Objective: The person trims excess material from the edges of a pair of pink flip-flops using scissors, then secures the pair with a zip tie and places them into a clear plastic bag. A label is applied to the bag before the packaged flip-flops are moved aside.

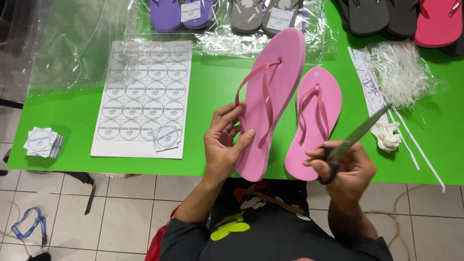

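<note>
— Dark sleeves and a printed shirt front sit closest to us, and both hands work just past them at the near edge of the green table (67, 140). What do we record for the left hand (223, 145)?

— We find it closed around the heel end of a pink flip-flop (275, 96), thumb on the sole, fingers curled behind by the strap. The sandal is tilted up off the table, toe pointing away, which appears to turn the strap side toward the person's view.

— And the right hand (349, 166)?

— We note it gripping a pair of scissors (360, 133) by the handles, blades angled up and to the right, away from both sandals. We cannot tell whether the blades are parted. The hand rests at the heel of the second pink flip-flop (316, 121), which lies flat on the table just beside the raised one.

— Surroundings?

— A sheet of round stickers (142, 96) lies to the left, with loose stickers (166, 137) on its corner and a small stack of labels (43, 141) nearer the table's left end. Clear plastic bags (72, 43) cover the far side, with purple sandals (181, 12) and grey sandals (258, 14) under wrap. Black sandals (377, 17) and a red sandal (440, 21) sit at the far right, near a bundle of clear plastic ties (401, 70) and paper strips (367, 82).
</note>
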